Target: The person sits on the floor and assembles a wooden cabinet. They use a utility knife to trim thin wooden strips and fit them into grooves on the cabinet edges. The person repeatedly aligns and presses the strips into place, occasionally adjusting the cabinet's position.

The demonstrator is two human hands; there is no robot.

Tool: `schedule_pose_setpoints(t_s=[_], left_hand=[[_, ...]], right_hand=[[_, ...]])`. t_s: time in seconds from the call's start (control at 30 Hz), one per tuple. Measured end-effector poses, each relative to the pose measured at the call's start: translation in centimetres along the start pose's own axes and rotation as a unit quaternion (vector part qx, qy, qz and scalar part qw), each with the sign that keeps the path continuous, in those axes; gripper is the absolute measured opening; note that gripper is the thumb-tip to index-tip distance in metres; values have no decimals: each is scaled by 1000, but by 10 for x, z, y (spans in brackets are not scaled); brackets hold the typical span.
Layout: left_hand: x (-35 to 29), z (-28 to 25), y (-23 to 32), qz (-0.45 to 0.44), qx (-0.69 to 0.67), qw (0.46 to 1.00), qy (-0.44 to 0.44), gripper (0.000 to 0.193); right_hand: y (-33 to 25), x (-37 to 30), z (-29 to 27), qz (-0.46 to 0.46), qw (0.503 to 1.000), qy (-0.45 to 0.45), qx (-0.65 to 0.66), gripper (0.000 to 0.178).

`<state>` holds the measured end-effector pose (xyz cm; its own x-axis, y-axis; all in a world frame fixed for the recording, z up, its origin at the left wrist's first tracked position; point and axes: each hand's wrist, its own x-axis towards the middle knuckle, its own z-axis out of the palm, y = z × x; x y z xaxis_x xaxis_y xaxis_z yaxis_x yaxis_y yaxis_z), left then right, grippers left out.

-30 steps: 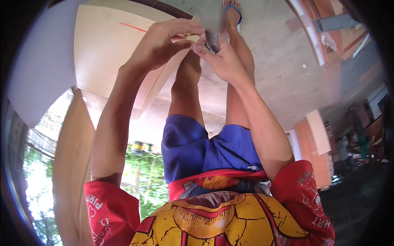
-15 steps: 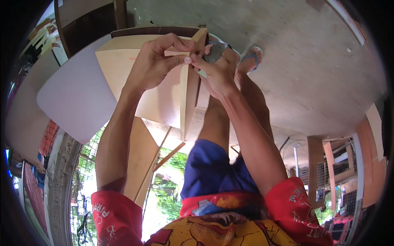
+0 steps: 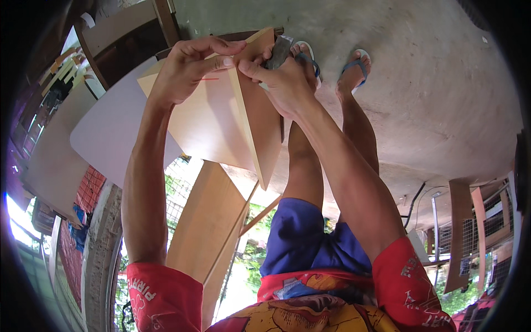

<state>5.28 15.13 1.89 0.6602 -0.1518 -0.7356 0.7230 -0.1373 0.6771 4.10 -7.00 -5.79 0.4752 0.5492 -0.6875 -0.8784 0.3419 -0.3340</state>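
Observation:
A pale wooden box-like piece (image 3: 207, 124) stands before me, with a flat panel (image 3: 259, 113) along its right side. At the panel's upper edge my left hand (image 3: 188, 66) has thumb and fingers brought together in a pinch. Whatever lies between those fingertips is too small to make out. Close beside it, my right hand (image 3: 285, 83) is closed around a flat, dark grey metal-looking tool (image 3: 280, 51), partly hidden by the fingers. The right thumb rests by the panel's edge, almost meeting the left fingertips. A short red mark (image 3: 209, 78) shows on the box's pale face.
A light grey rounded board (image 3: 119, 124) lies left of the box. Brown wooden boards (image 3: 202, 216) lean below it near a wire mesh opening. My feet in flip-flops (image 3: 359, 69) stand on the concrete floor (image 3: 431, 94) to the right. More boards (image 3: 459, 238) stand at the lower right.
Both hands and the box have shifted left in the picture as the view moved. The hands keep their place at the panel's edge, and the grey tool shows more clearly.

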Motion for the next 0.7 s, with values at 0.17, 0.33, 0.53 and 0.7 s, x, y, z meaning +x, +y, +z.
schedule_pose_setpoints(t_s=[0.17,0.33,0.53,0.7], left_hand=[[-1,2,5,-12,21,1000,2,21],[-12,22,4,2,44,997,66,23],[-12,22,3,26,44,996,73,22],[-8,15,4,-6,31,998,61,22]], right_hand=[[0,-4,1,-30,999,-4,-16,63],[-6,-10,9,-14,999,16,-27,66],[-3,-2,1,-5,989,-3,-150,72],[1,-7,4,-43,992,21,-118,72]])
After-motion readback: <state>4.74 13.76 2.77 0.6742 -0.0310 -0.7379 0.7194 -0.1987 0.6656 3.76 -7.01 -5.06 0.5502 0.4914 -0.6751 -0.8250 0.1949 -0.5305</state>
